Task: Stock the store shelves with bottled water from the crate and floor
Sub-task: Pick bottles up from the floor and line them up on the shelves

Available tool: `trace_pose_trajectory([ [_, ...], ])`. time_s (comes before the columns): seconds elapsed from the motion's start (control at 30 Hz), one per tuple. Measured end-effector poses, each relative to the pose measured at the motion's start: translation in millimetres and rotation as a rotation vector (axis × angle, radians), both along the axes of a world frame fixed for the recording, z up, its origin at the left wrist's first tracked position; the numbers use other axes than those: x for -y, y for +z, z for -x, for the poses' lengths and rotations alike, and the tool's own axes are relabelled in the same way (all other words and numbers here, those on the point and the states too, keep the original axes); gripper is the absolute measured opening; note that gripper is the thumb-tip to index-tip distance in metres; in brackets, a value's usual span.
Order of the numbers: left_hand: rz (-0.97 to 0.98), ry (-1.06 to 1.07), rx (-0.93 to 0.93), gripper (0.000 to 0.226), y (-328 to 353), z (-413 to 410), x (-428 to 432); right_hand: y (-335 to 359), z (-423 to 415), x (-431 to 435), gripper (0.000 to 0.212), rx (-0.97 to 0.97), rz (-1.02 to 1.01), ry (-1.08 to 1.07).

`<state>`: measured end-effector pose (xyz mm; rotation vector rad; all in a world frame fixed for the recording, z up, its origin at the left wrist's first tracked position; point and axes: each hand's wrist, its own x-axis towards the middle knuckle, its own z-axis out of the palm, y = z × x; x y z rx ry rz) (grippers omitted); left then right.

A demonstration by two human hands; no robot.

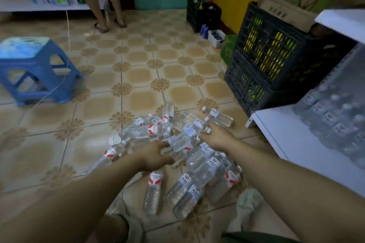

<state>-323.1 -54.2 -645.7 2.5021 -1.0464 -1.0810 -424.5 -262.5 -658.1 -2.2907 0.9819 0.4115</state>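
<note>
A pile of bottles lies on the floor in the middle. Within the pile, the left hand grips a bottle; the right hand grips another further back. To the right stands a shelf carrying standing bottles, with stacked crates behind it. A stool sits far left.

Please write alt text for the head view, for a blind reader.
Two hands reach into a heap of water bottles on a tiled floor; the left hand grips one bottle, the right hand grips another bottle. A white shelf at right holds rows of bottles, with dark crates, a blue stool and a standing person beyond.
</note>
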Motion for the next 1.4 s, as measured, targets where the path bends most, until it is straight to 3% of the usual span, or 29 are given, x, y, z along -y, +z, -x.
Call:
trace_pose_trajectory([
  [0.27,-0.129,-0.038,-0.225,0.072,-121,-3,74,-121,16,50,0.071,-0.157,-0.129,-0.166],
  [0.37,-0.165,-0.063,-0.271,0.075,-169,-2,105,-168,13,72,0.081,-0.202,-0.154,-0.236],
  [0.47,-0.164,-0.05,-0.267,0.079,-218,-3,132,-211,4,89,0.071,-0.211,-0.208,-0.329],
  [0.63,-0.116,0.075,-0.263,0.092,-285,-6,170,-269,-8,112,0.067,-0.185,-0.193,-0.397],
  [0.77,-0.106,0.208,-0.265,0.093,-313,-3,189,-285,-12,109,0.062,-0.12,-0.309,-0.529],
  [0.87,-0.108,0.243,-0.241,0.081,-300,1,194,-284,-9,104,0.079,-0.022,-0.433,-0.676],
  [1.03,0.048,0.216,-0.311,0.073,-226,24,200,-220,-4,99,0.083,0.156,-0.556,-1.044],
  [1.17,0.256,0.155,-0.417,0.066,-150,43,205,-157,17,94,0.102,0.45,-0.449,-1.149],
  [1.23,0.307,0.092,-0.487,0.065,-115,46,205,-110,35,88,0.088,0.574,-0.384,-1.172],
  [1.33,0.338,0.058,-0.681,0.043,-58,52,203,-41,68,74,0.047,0.749,-0.28,-1.185],
  [1.4,0.363,-0.014,-0.772,0.046,-20,62,201,0,89,63,0.036,0.865,-0.217,-1.164],
])
